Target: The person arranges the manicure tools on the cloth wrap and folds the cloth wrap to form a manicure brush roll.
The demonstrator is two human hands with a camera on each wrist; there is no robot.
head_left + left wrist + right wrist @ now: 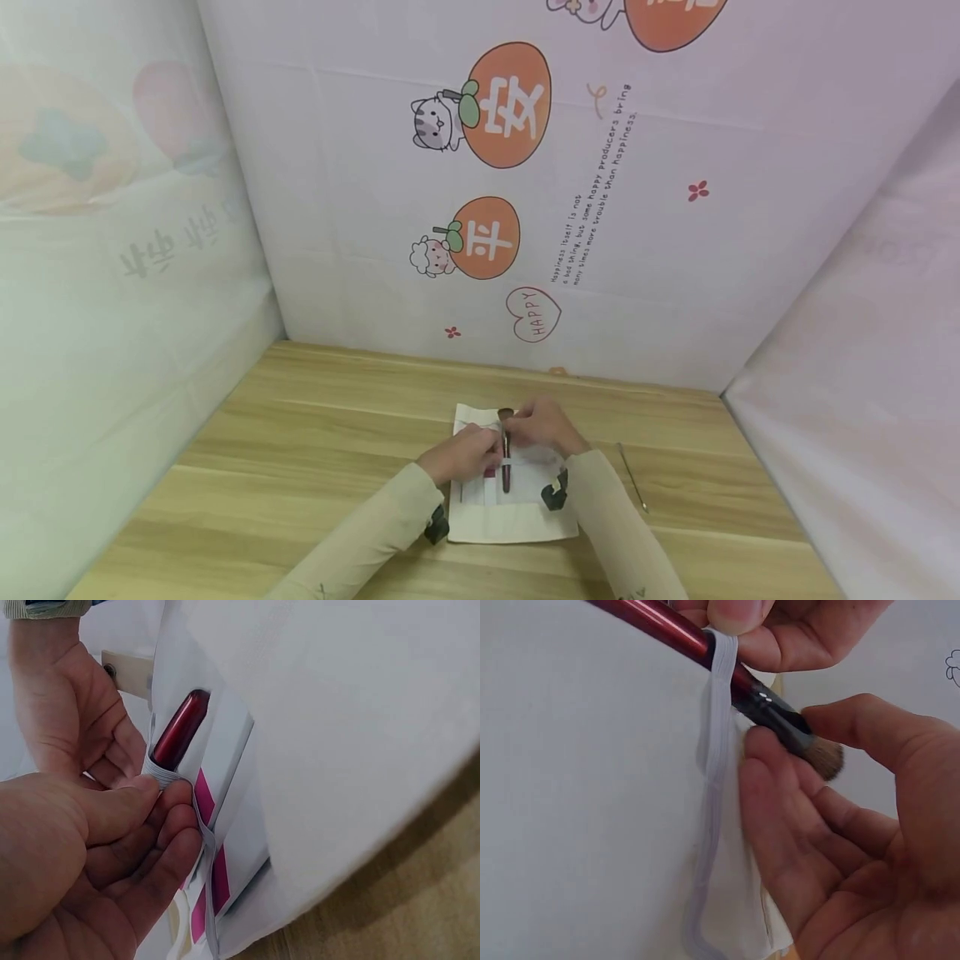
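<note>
A makeup brush [506, 477] with a dark red handle lies over an off-white fabric roll [510, 527]. In the right wrist view, my right hand [870, 847] pinches the brush's dark metal ferrule [776, 716], close to the brown bristles [823, 757]. A white elastic band [718, 697] loops over the handle. With thumb and fingers, my left hand [90, 847] pinches this band beside the handle. The handle's rounded end [184, 727] sticks out past the elastic in the left wrist view. White flat items with pink bands [220, 877] sit under the elastic alongside.
A thin metal rod [632, 477] lies on the wood-grain table [337, 433] to the right of the roll. White printed cloth [360, 208] rises behind the table, and more cloth hangs at both sides.
</note>
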